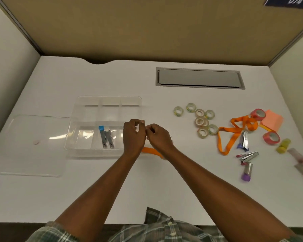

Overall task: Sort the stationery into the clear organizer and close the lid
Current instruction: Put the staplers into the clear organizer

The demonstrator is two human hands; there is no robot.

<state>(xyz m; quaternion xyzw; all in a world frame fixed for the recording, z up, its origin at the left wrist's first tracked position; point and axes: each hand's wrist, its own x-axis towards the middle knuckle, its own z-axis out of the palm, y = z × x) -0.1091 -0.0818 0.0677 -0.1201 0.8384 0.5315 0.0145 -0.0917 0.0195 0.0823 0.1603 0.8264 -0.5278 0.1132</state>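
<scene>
Pinching with both, your left hand (133,135) and right hand (158,137) meet fingertips together over the organizer's (87,149) right edge, near the tabletop's middle. Whatever small thing they clamp, I cannot tell; an orange strap (151,151) lies beneath your wrists.

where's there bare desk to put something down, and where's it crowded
Bare: the wide front strip between the organizer and the desk's near edge, and the back band between the organizer and the grey hatch. Crowded: the right side, with tape rolls, orange lanyard and staplers. The lid fills the left.
</scene>
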